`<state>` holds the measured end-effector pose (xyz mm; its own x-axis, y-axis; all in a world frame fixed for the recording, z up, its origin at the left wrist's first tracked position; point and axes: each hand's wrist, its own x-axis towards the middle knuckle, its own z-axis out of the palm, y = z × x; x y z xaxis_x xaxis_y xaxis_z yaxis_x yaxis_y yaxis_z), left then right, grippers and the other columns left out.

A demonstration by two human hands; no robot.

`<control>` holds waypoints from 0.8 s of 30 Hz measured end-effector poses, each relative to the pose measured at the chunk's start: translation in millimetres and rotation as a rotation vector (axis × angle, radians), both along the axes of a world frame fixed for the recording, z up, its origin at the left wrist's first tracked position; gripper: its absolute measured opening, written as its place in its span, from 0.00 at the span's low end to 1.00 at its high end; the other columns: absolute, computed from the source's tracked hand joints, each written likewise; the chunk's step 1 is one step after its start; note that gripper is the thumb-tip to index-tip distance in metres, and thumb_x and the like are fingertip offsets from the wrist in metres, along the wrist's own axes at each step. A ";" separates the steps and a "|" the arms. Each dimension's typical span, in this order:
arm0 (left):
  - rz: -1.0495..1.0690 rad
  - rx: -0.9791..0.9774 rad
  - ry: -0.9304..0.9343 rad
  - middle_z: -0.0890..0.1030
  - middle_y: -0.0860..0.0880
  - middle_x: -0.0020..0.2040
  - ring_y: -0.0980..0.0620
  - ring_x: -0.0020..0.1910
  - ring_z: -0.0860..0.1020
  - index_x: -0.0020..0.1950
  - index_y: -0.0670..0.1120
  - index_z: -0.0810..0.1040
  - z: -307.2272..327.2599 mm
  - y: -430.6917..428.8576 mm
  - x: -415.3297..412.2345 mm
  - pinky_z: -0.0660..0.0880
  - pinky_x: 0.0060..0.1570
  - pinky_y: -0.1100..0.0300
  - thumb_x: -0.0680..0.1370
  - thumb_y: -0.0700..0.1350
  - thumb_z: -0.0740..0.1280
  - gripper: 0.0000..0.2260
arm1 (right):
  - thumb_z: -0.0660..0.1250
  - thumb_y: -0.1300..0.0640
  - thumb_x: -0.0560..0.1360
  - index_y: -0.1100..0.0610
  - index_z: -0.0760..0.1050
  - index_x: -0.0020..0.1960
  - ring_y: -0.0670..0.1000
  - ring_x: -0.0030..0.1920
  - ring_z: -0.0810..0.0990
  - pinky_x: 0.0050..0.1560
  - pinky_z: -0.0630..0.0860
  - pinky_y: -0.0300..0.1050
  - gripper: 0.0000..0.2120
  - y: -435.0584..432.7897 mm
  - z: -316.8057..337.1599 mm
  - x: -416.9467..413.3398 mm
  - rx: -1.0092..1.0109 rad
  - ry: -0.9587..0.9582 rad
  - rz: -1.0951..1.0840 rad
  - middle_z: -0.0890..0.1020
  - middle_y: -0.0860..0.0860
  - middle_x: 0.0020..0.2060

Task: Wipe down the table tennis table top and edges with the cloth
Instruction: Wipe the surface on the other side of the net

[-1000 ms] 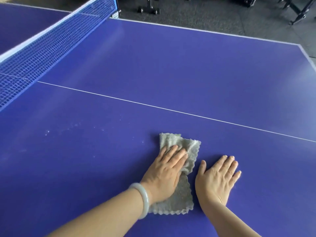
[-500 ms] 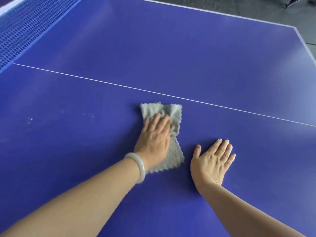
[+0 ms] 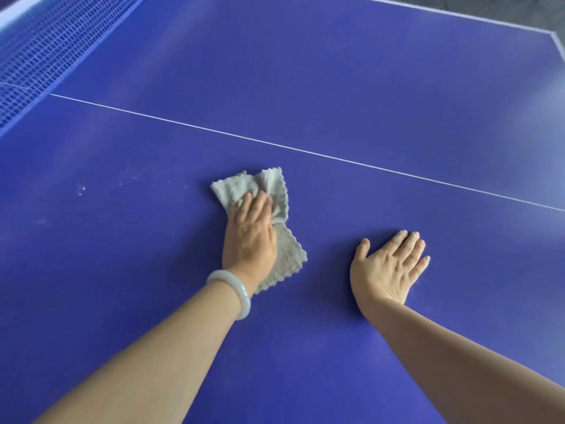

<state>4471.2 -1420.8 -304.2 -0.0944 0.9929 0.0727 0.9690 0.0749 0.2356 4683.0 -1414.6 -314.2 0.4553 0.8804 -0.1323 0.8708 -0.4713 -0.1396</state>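
The purple-blue table tennis table top (image 3: 367,96) fills the view, with a thin white centre line (image 3: 305,152) running across it. A grey cloth (image 3: 272,191) with scalloped edges lies bunched on the top just short of that line. My left hand (image 3: 250,240), a pale bangle on its wrist, presses flat on the cloth with straight fingers. My right hand (image 3: 388,266) rests palm down on the bare table to the right of the cloth, fingers spread, touching nothing else.
The blue net (image 3: 46,47) runs along the far left. Pale specks and smudges (image 3: 81,189) mark the surface left of the cloth. The white-lined far edge and right corner (image 3: 553,35) border a dark floor beyond.
My left hand has slid the cloth away from me and to the left, toward the centre line, and the gap to my right hand has widened. The right hand stays planted.
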 end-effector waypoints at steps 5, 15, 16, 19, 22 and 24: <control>-0.436 -0.028 -0.011 0.59 0.48 0.79 0.47 0.79 0.53 0.78 0.44 0.62 -0.3 -122.5 50.0 0.53 0.76 0.47 0.80 0.44 0.52 0.25 | 0.48 0.42 0.82 0.62 0.42 0.80 0.56 0.80 0.40 0.78 0.36 0.56 0.36 -1.3 -0.3 0.8 -0.001 0.011 -0.001 0.44 0.57 0.81; 0.124 -0.050 0.025 0.49 0.47 0.81 0.47 0.80 0.45 0.80 0.43 0.50 3.6 -77.5 -9.3 0.44 0.77 0.50 0.84 0.43 0.48 0.24 | 0.49 0.42 0.81 0.63 0.43 0.80 0.56 0.80 0.42 0.78 0.37 0.57 0.37 1.7 -4.7 1.7 0.018 0.009 -0.015 0.47 0.58 0.81; 0.086 -0.019 0.004 0.49 0.47 0.81 0.47 0.80 0.44 0.81 0.43 0.50 -0.7 -93.3 11.5 0.44 0.77 0.50 0.84 0.42 0.49 0.24 | 0.49 0.42 0.81 0.63 0.44 0.80 0.56 0.80 0.42 0.78 0.37 0.57 0.36 1.7 -5.1 1.4 0.025 0.007 -0.015 0.47 0.58 0.81; -0.261 0.001 -0.057 0.57 0.46 0.80 0.46 0.80 0.51 0.78 0.42 0.60 -4.5 -175.4 68.7 0.57 0.75 0.47 0.80 0.40 0.57 0.26 | 0.50 0.42 0.81 0.63 0.45 0.80 0.57 0.80 0.43 0.78 0.37 0.58 0.36 3.5 -5.5 1.8 0.048 0.016 -0.010 0.48 0.58 0.80; -0.493 -0.016 -0.077 0.59 0.47 0.79 0.47 0.79 0.55 0.77 0.42 0.63 -1.8 -227.2 68.5 0.62 0.74 0.47 0.80 0.43 0.56 0.24 | 0.50 0.42 0.81 0.63 0.46 0.80 0.57 0.80 0.43 0.78 0.38 0.58 0.36 3.6 -6.2 1.7 0.050 0.020 -0.002 0.48 0.58 0.80; -0.492 -0.009 -0.038 0.58 0.48 0.80 0.48 0.79 0.53 0.78 0.43 0.61 -2.2 -228.2 58.6 0.60 0.75 0.48 0.82 0.45 0.55 0.24 | 0.50 0.42 0.81 0.63 0.46 0.80 0.57 0.80 0.43 0.78 0.37 0.58 0.36 3.4 -5.6 0.9 0.054 0.030 0.004 0.48 0.58 0.80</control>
